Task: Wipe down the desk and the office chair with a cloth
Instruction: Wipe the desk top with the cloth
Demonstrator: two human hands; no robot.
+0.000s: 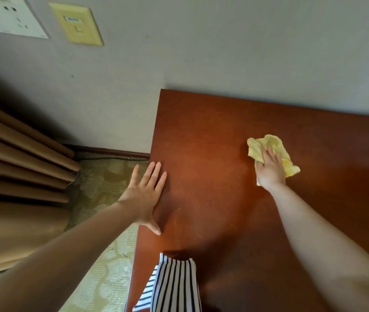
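Observation:
A reddish-brown wooden desk (pixel 212 136) fills the right half of the head view, its back edge against the wall. A crumpled yellow cloth (pixel 271 143) lies on the desk top toward the back. My right hand (pixel 270 170) lies flat on the cloth with straight fingers, pressing it onto the wood. My left hand (pixel 147 194) rests flat at the desk's left edge, fingers spread and straight, thumb pointing toward me. No office chair is in view.
Tan curtains (pixel 21 165) hang at the left. A patterned carpet (pixel 102 199) lies below the desk's left side, with a dark cable (pixel 111 158) along the baseboard. On the wall are a white socket plate (pixel 8 16) and a yellowish plate (pixel 77 23). A striped garment (pixel 174 287) hangs at the front.

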